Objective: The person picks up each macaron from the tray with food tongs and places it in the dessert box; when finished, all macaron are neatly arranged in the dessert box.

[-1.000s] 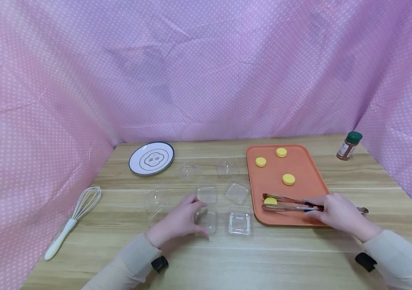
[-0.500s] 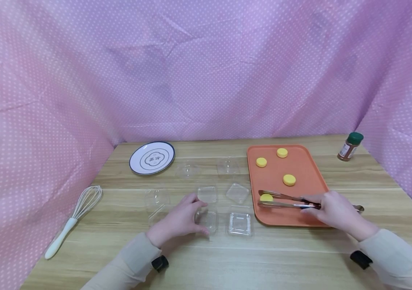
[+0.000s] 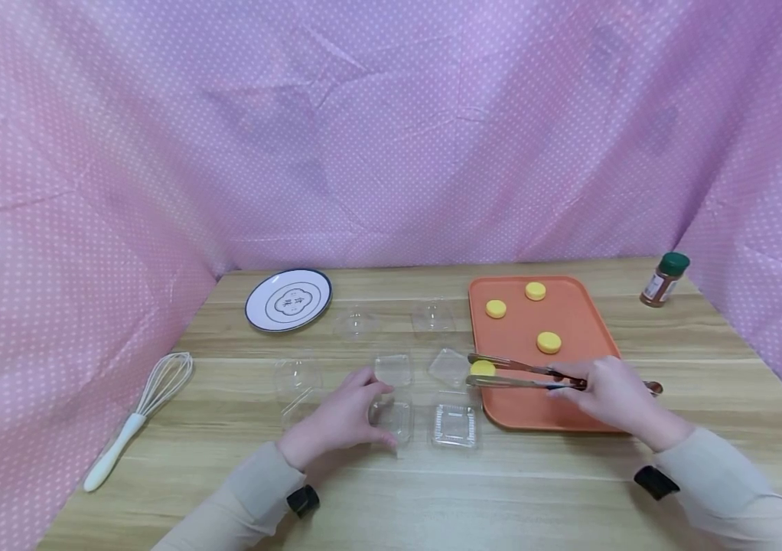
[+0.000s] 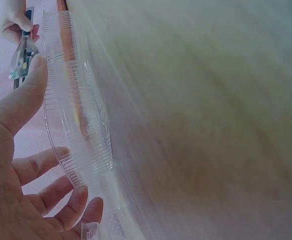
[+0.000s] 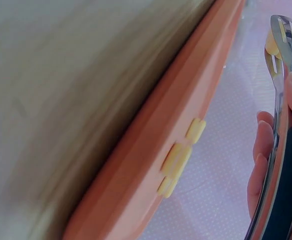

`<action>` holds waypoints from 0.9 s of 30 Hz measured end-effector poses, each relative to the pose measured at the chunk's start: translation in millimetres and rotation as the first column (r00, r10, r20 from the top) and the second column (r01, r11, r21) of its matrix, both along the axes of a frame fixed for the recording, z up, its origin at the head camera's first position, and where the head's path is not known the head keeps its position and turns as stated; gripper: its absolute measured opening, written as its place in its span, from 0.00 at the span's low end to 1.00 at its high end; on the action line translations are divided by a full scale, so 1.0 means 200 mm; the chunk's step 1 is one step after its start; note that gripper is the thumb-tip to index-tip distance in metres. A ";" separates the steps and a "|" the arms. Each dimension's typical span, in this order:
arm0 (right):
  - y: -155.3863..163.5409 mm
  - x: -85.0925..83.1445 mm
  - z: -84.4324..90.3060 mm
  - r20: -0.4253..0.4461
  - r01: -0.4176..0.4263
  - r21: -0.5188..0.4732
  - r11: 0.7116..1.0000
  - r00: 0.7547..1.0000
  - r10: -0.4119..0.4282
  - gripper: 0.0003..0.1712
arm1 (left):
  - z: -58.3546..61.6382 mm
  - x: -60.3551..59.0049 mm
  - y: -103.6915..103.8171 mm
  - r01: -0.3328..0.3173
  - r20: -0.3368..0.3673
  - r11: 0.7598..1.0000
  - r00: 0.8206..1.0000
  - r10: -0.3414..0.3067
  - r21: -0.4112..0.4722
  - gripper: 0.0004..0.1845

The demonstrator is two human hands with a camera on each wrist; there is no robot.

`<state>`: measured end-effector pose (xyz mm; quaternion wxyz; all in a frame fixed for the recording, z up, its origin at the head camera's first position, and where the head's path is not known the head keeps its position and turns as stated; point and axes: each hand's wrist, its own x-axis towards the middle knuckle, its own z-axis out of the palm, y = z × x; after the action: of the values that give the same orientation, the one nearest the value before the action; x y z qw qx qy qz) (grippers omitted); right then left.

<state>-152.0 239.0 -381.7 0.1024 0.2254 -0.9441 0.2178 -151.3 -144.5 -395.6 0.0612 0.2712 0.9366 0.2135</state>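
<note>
My right hand (image 3: pixel 617 394) grips metal food tongs (image 5: pixel 278 150) by their dark-banded arms. Between the tongs' tips is a round yellow cake (image 3: pixel 483 370), lifted above the left edge of the orange tray (image 3: pixel 535 409). The right wrist view shows it partly hidden behind a slotted tip. My left hand (image 3: pixel 336 423) holds a clear plastic box (image 4: pixel 78 110) at its rim, thumb on one side and fingertips on the other. Several more yellow cakes (image 3: pixel 549 342) lie on the tray. Another clear box (image 3: pixel 455 425) stands just right of the held one.
Other clear plastic boxes and lids (image 3: pixel 392 370) are spread over the table's middle. A blue-rimmed plate (image 3: pixel 267 306) lies at the back left, a whisk (image 3: pixel 125 435) at the far left. A green-capped spice bottle (image 3: pixel 666 279) stands at the back right.
The right hand has moved left with the tongs. The yellow cake between the tips has gone from the tray's lower left part to above its left edge. The left hand has stayed put.
</note>
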 end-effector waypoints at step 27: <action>-0.29 -0.04 0.03 0.025 -0.138 -0.053 0.989 0.990 0.139 0.19 | 0.00 0.00 0.00 -0.003 -0.009 1.000 1.000 0.003 -0.022 0.44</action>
<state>-159.8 180.7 -376.1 0.0791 0.2845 -0.9217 0.2516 -151.7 -144.8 -396.4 0.0597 0.2700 0.9395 0.2021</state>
